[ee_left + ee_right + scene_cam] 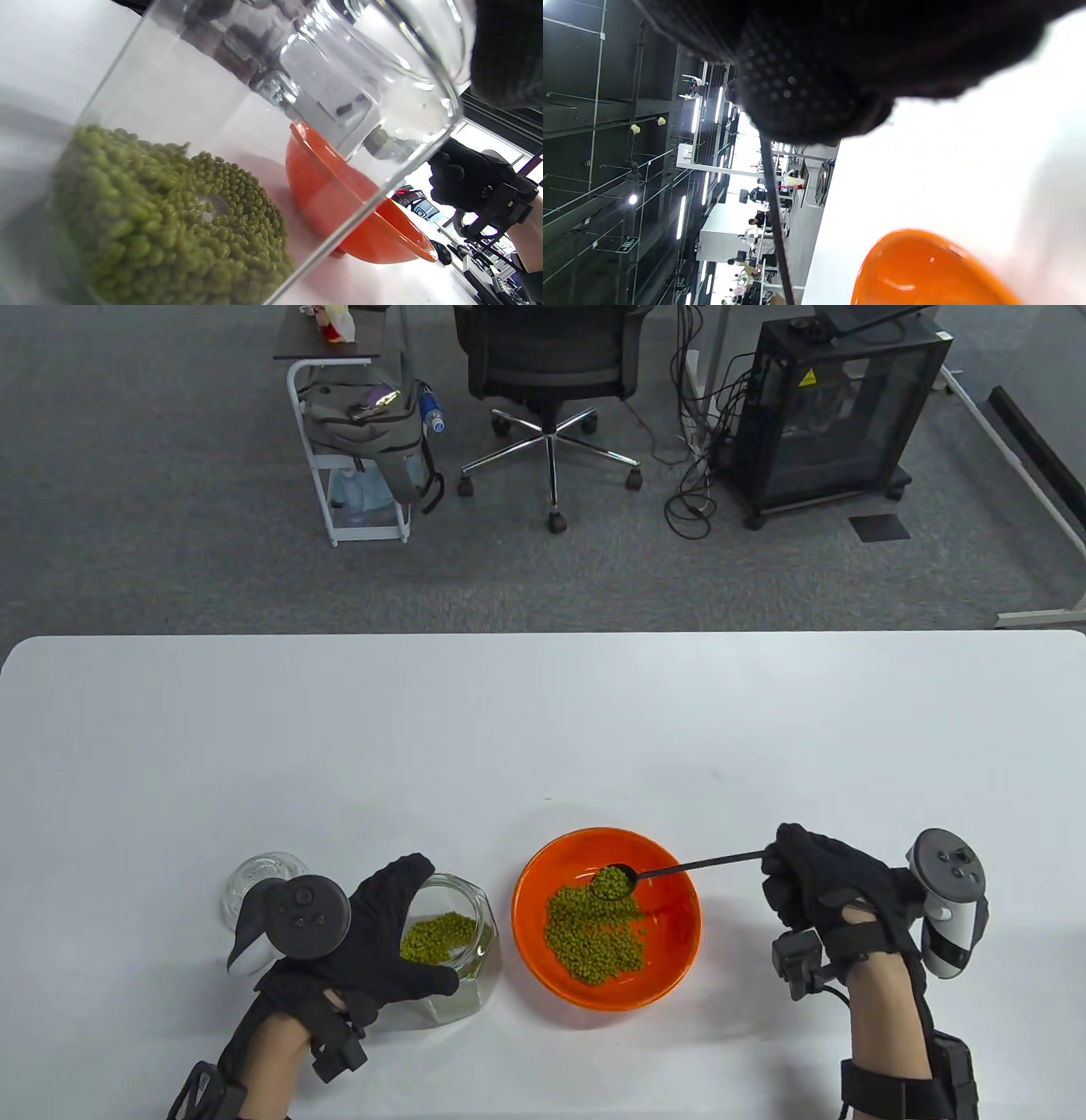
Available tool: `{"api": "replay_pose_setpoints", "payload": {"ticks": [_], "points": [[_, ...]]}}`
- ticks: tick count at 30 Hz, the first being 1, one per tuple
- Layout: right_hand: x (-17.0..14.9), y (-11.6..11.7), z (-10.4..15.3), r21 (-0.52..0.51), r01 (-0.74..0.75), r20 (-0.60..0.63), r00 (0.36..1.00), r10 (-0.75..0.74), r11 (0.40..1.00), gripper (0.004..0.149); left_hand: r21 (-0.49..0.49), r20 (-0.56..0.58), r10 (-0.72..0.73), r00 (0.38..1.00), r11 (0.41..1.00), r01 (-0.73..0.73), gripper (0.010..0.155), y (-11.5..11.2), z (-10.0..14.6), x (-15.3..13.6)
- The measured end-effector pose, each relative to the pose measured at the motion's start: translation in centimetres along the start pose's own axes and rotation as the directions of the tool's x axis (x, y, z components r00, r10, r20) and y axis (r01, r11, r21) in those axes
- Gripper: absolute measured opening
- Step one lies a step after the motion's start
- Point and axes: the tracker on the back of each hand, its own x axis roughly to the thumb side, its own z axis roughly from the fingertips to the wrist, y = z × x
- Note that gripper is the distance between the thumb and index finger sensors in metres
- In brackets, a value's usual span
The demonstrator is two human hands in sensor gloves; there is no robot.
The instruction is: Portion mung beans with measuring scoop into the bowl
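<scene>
One loaded measuring scoop [612, 882] hangs over the orange bowl [670, 963] — its handle runs rightward to the right hand [819, 886] pinching its end, nearer than the left hand [373, 937], whose spread fingers grip the tilted glass jar [462, 976] of mung beans [437, 937] just left of the bowl.

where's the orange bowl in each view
Table view: bowl at lower centre, between the jar and the right hand, with the scoop over it.
Left wrist view: bowl right of centre, seen from the side, partly through the jar.
Right wrist view: only its rim at the bottom edge, right of centre.
Shared landmark: the right hand appears in all three.
</scene>
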Motion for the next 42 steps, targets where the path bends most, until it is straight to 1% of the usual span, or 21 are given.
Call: {"api": "replay_pose_setpoints", "payload": {"ticks": [3, 5, 12, 17, 21, 24, 27, 28, 29, 31, 32, 37, 40, 42], "points": [[0.1, -0.5, 0.5, -0.036, -0.049, 0.013, 0.999, 0.050, 0.998, 0.045, 0.000, 0.000, -0.002, 1.000, 1.000, 0.002, 0.125, 0.0, 0.0, 0.0], [0.1, -0.6, 0.7, -0.060, -0.108, 0.021, 0.994, 0.109, 0.992, 0.044, 0.000, 0.000, -0.001, 1.000, 1.000, 0.001, 0.125, 0.0, 0.0, 0.0], [0.9, -0.1, 1.4, -0.099, -0.248, 0.072, 0.964, 0.255, 0.964, 0.045, 0.000, -0.001, -0.003, 1.000, 1.000, 0.003, 0.125, 0.0, 0.0, 0.0], [1.9, 0.3, 2.0, -0.118, -0.342, 0.113, 0.928, 0.355, 0.932, 0.044, 0.000, 0.000, -0.002, 1.000, 1.000, 0.002, 0.125, 0.0, 0.0, 0.0], [2.7, 0.8, 2.5, -0.120, -0.397, 0.180, 0.893, 0.413, 0.910, 0.044, 0.000, 0.000, -0.003, 1.000, 1.000, 0.003, 0.125, 0.0, 0.0, 0.0], [3.4, 1.3, 3.0, -0.122, -0.443, 0.260, 0.849, 0.459, 0.888, 0.044, 0.000, -0.001, -0.003, 1.000, 1.000, 0.003, 0.125, 0.0, 0.0, 0.0], [4.0, 1.7, 3.5, -0.148, -0.487, 0.320, 0.800, 0.508, 0.861, 0.044, 0.001, 0.000, -0.003, 1.000, 1.000, 0.003, 0.125, 0.0, 0.0, 0.0], [4.4, 1.9, 3.8, -0.164, -0.517, 0.325, 0.776, 0.541, 0.840, 0.044, 0.000, 0.000, -0.002, 1.000, 1.000, 0.002, 0.125, 0.0, 0.0, 0.0], [4.5, 2.0, 4.0, -0.183, -0.522, 0.337, 0.762, 0.552, 0.833, 0.044, 0.000, 0.000, -0.002, 1.000, 1.000, 0.002, 0.125, 0.0, 0.0, 0.0], [5.0, 2.3, 4.3, -0.211, -0.552, 0.385, 0.712, 0.587, 0.807, 0.044, 0.000, 0.000, -0.003, 1.000, 1.000, 0.003, 0.125, 0.0, 0.0, 0.0], [5.2, 2.5, 4.5, -0.218, -0.568, 0.426, 0.677, 0.601, 0.794, 0.044, 0.000, 0.000, -0.003, 1.000, 1.000, 0.003, 0.125, 0.0, 0.0, 0.0], [5.7, 4.0, 5.3, -0.234, -0.603, 0.536, 0.574, 0.619, 0.762, 0.044, -0.001, 0.000, -0.005, 1.000, 1.000, 0.005, 0.125, 0.0, 0.0, 0.0], [6.0, 4.9, 5.8, -0.247, -0.612, 0.580, 0.527, 0.621, 0.751, 0.044, -0.001, 0.000, -0.006, 1.000, 1.000, 0.006, 0.125, 0.0, 0.0, 0.0], [6.2, 5.2, 6.1, -0.256, -0.612, 0.593, 0.512, 0.621, 0.748, 0.044, -0.001, -0.001, -0.006, 1.000, 1.000, 0.006, 0.125, 0.0, 0.0, 0.0]]}}
